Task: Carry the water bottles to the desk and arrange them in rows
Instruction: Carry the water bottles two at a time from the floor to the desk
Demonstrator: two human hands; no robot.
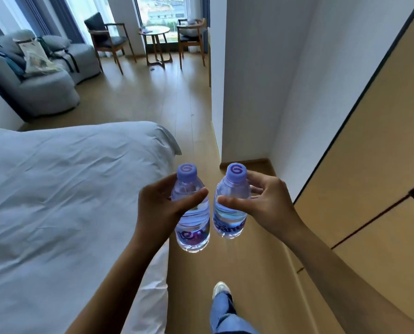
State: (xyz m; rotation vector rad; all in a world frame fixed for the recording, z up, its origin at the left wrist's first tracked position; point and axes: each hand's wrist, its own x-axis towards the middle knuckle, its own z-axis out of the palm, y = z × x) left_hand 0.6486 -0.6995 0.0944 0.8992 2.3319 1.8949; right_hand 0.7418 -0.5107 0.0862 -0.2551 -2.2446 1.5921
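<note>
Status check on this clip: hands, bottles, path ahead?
Left hand grips one water bottle, right hand the other. Both upright, capped, apart. Bed at left, floor ahead open. No desk in view.

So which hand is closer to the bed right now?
Left. The left hand grips its bottle right at the edge of the bed; the right hand holds the other bottle out over the floor.

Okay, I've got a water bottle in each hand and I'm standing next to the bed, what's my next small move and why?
Probably keep walking straight ahead along the wooden floor. The left hand grips the left bottle and the right hand grips the right bottle, both upright and capped. No desk is in view, and the strip between the bed and the wall looks open.
</note>
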